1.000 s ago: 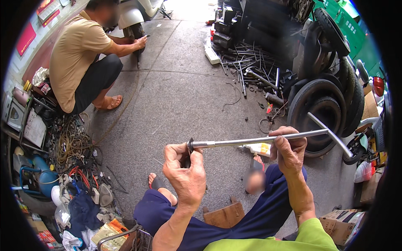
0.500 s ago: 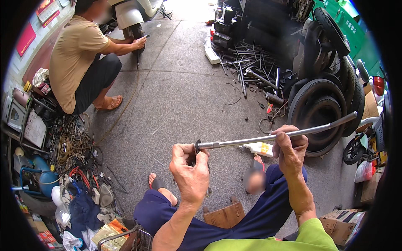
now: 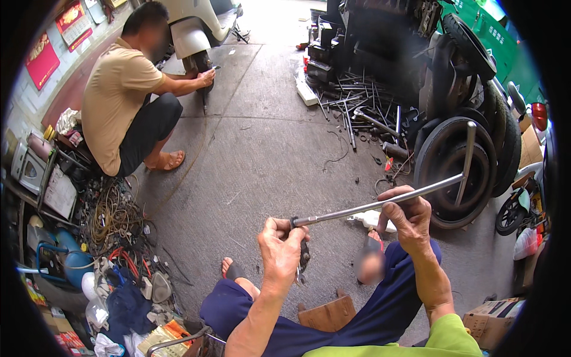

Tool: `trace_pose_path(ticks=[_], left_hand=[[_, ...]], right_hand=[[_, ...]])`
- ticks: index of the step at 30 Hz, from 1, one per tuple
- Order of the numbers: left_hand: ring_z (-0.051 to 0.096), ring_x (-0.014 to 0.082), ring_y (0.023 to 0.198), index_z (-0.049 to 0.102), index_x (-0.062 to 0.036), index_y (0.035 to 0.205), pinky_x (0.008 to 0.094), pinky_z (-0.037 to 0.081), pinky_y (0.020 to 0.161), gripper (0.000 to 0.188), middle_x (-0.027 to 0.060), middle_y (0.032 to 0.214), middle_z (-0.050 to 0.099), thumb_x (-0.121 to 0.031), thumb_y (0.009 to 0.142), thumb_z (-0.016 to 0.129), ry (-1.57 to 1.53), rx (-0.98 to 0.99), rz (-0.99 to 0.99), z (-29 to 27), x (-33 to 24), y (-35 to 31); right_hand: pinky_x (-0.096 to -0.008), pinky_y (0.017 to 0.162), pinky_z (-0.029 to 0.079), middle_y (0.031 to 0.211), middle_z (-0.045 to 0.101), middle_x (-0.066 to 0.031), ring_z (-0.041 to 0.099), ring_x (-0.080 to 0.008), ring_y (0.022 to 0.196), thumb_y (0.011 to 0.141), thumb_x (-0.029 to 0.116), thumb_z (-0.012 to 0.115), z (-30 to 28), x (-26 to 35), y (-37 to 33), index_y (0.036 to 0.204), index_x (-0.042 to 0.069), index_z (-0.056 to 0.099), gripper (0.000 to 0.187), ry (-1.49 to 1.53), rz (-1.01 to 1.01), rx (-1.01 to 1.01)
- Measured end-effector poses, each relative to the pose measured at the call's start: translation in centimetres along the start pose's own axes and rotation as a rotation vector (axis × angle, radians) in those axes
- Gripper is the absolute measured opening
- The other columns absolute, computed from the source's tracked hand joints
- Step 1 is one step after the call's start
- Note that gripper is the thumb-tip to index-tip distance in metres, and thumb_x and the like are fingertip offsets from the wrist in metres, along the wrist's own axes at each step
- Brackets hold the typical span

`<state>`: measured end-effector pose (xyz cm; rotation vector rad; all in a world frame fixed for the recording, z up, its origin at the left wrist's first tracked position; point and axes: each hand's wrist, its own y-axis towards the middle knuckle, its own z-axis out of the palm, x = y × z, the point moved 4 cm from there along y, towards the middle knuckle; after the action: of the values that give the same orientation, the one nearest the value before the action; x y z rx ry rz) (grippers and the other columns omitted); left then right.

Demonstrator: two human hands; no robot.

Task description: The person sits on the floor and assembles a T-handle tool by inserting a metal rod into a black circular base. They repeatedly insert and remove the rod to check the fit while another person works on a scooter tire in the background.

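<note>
A long silver T-handle wrench [image 3: 357,209] lies across my view, its crossbar at the right end near the tyres. My right hand [image 3: 408,216] grips the shaft about two thirds along. My left hand [image 3: 281,249] closes around the wrench's near tip and holds a small dark metal part [image 3: 304,257] against it. Both hands hover above my knees in dark blue trousers [image 3: 380,309].
A person in a tan shirt [image 3: 119,89] squats at the upper left, one hand at a scooter's wheel [image 3: 199,59]. Loose tools [image 3: 357,113] litter the concrete at the top. Stacked tyres [image 3: 458,172] stand at right. Cables and clutter [image 3: 113,238] fill the left.
The wrench has turned in my hands: its crossbar now stands upright instead of lying flat. My left hand has shifted slightly right and down along the tip.
</note>
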<state>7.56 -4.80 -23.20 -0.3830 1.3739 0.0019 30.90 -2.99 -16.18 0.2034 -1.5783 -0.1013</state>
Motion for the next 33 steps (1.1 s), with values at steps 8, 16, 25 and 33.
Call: trace_pose_path(ticks=[8, 16, 25, 33], left_hand=[[0.066, 0.0169, 0.069, 0.051, 0.0050, 0.092, 0.0264, 0.053, 0.062, 0.016, 0.0152, 0.082, 0.067, 0.002, 0.081, 0.062, -0.052, 0.086, -0.130, 0.2, 0.8, -0.1], [0.067, 0.0241, 0.069, 0.045, 0.0055, 0.097, 0.0348, 0.057, 0.062, 0.020, 0.0214, 0.086, 0.066, 0.004, 0.083, 0.058, -0.048, 0.253, -0.339, 1.5, 2.6, -0.7], [0.068, 0.0219, 0.067, 0.046, 0.0077, 0.098, 0.0309, 0.057, 0.059, 0.021, 0.0211, 0.084, 0.066, 0.004, 0.082, 0.059, 0.008, 0.297, -0.381, 1.6, 4.5, -1.0], [0.069, 0.0267, 0.072, 0.050, 0.0047, 0.096, 0.0356, 0.058, 0.062, 0.018, 0.0209, 0.086, 0.067, 0.003, 0.082, 0.062, -0.111, 0.414, -0.366, 2.2, 1.8, -0.5]], right_hand=[[-0.0202, 0.054, 0.050, 0.074, 0.064, -0.0035, 0.062, -0.0080, 0.062, 0.091, 0.016, 0.067, -0.4, -0.6, 0.2, 0.105, -0.002, 0.063, 0.023, -0.038, 0.062, -0.064], [-0.0227, 0.052, 0.054, 0.105, 0.062, -0.0142, 0.065, -0.0122, 0.068, 0.099, 0.043, 0.041, -2.8, 1.0, 0.9, 0.133, 0.000, 0.049, 0.056, -0.052, -0.295, -0.268], [-0.0224, 0.046, 0.050, 0.097, 0.065, -0.0158, 0.059, -0.0102, 0.053, 0.098, 0.060, 0.020, -5.4, 1.3, 0.5, 0.132, -0.001, 0.049, 0.076, 0.174, -0.236, -0.531], [-0.0286, 0.072, 0.054, 0.114, 0.061, -0.0191, 0.067, -0.0177, 0.081, 0.092, 0.057, 0.038, -5.4, 8.9, 1.4, 0.134, -0.003, 0.048, 0.074, -0.277, -0.853, -0.595]])
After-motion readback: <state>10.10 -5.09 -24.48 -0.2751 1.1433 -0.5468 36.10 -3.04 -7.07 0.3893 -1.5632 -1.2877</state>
